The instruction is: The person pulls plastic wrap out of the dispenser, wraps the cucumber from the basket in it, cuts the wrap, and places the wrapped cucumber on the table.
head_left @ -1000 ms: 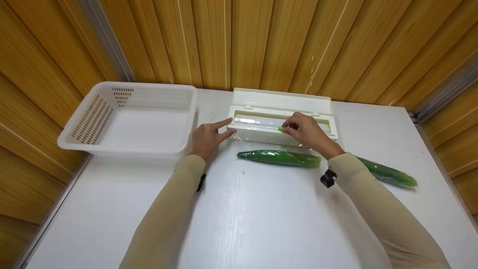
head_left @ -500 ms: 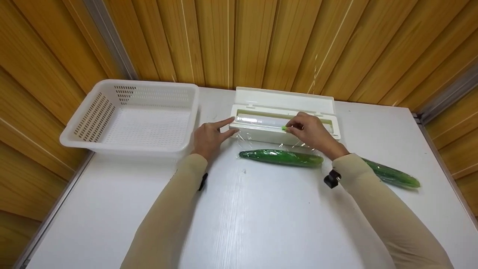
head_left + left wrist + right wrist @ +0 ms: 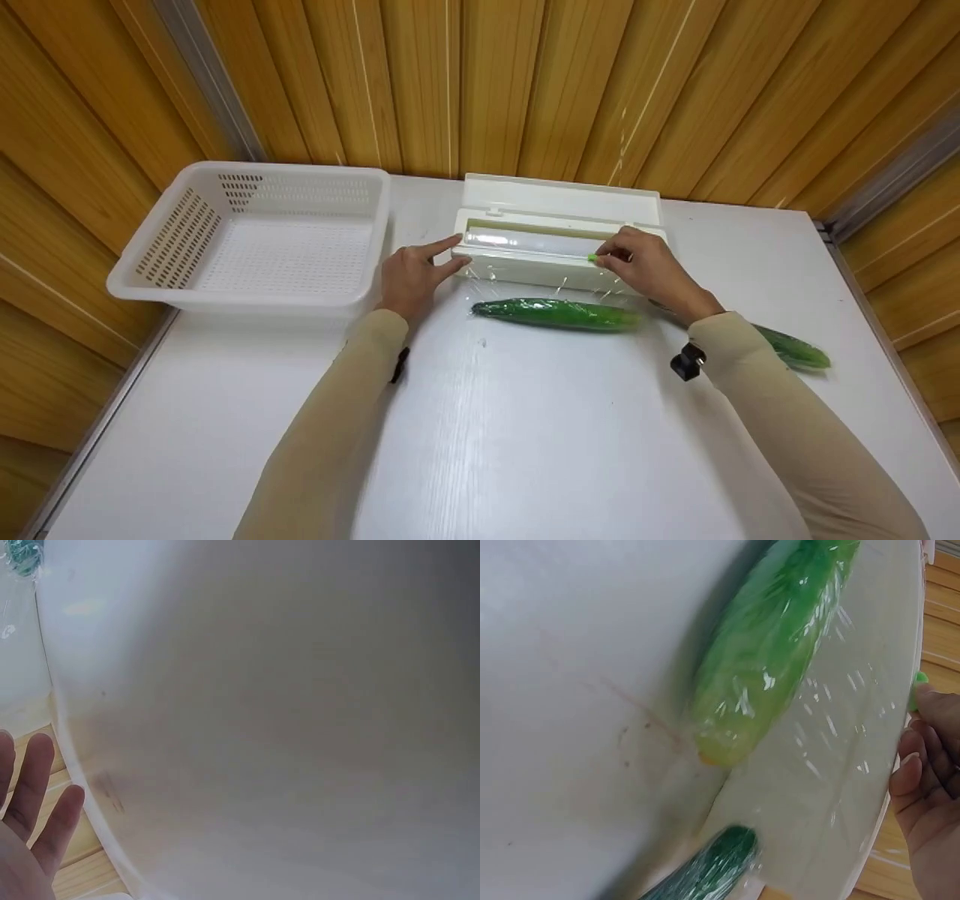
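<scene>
A white cling film dispenser box (image 3: 540,274) stands with its lid (image 3: 562,196) raised and a film roll (image 3: 502,238) inside. My left hand (image 3: 409,281) holds the box's left end between thumb and index finger; its other fingers (image 3: 60,829) are spread in the left wrist view. With thumb and fingertips my right hand (image 3: 649,266) pinches the green slide cutter (image 3: 592,258) on the box's front edge. Clear film runs from the box down to a cucumber (image 3: 555,315) lying in front, which the film covers.
A second film-wrapped cucumber (image 3: 795,351) lies to the right, partly behind my right forearm. On the left stands a white perforated basket (image 3: 247,301). Wooden panels (image 3: 420,90) rise behind the white table (image 3: 525,442).
My right hand has slid the green cutter to the right along the box's edge. The left hand stays at the box's left end, and the cucumber lies where it was.
</scene>
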Demonstrator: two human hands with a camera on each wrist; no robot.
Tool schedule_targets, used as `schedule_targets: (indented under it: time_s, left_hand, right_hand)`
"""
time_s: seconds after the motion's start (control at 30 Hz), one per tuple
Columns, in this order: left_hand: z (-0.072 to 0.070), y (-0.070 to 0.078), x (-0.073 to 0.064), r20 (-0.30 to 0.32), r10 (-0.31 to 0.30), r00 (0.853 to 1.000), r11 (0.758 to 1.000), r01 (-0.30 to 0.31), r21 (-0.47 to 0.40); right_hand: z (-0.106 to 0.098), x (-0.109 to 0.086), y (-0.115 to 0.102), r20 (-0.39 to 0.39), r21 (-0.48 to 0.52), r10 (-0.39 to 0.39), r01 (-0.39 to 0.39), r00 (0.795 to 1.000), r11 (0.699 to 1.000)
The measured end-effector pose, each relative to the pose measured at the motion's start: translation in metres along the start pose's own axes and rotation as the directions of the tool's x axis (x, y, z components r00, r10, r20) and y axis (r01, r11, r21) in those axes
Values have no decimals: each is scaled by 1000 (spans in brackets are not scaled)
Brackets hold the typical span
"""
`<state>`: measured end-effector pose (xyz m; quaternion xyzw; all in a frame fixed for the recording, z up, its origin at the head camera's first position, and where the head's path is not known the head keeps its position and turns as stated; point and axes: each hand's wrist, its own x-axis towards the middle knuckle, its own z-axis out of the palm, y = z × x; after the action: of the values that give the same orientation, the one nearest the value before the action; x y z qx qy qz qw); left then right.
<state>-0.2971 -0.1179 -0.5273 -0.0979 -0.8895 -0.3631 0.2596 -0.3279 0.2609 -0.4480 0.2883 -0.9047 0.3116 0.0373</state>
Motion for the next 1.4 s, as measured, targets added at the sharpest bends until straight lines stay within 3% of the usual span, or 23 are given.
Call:
schedule_targets:
  time_s: [0.3, 0.83, 1.07, 1.4]
  left_hand:
    - [-3, -2, -5, 36, -56, 998, 998, 55, 23]
    - [-2, 4, -3, 46, -83, 995, 996, 84, -14]
    - [-2, 4, -2, 18, -52, 998, 999, 52, 5]
    - [-4, 4, -2, 34, -44, 998, 999, 44, 8]
  right_hand:
    - [-7, -8, 14, 19, -4, 21, -21, 1000, 1000]
    - [-25, -17, 27, 40, -17, 61, -60, 997, 998]
    - [-30, -21, 32, 45, -22, 76, -75, 996, 997]
    - [-35, -30, 39, 32, -22, 96, -96, 995, 995]
